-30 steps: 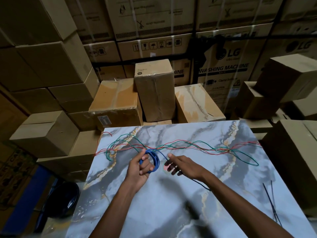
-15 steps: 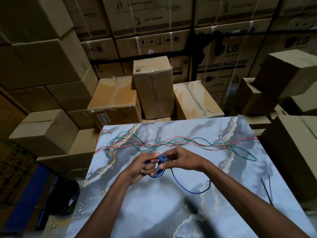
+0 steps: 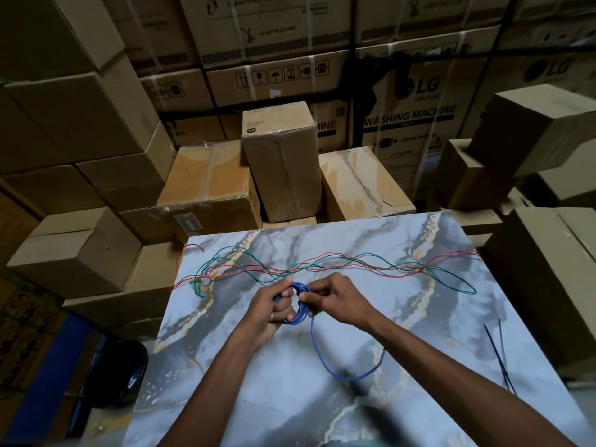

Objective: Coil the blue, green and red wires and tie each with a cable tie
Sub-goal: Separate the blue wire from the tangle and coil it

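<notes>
A small coil of blue wire [image 3: 300, 312] is held over the middle of the marble table [image 3: 419, 414]. My left hand [image 3: 274, 304] grips the coil's left side. My right hand [image 3: 338, 296] pinches the wire at the coil's top right. A loose blue tail [image 3: 342, 374] curves down from the coil and back up to the right. Beyond the hands, the green wire [image 3: 451, 279] and the red wire [image 3: 380, 272] lie tangled together across the far part of the table. Black cable ties [image 3: 498, 353] lie near the right edge.
Cardboard boxes [image 3: 280, 159] are stacked close behind and on both sides of the table. A black object [image 3: 119, 369] sits on the floor at the left. The red wire's left end hangs over the table's far left corner.
My right hand came from the table surface up to the coil and now pinches the wire. The free blue tail has grown shorter and swung nearer. The view has shifted a little.
</notes>
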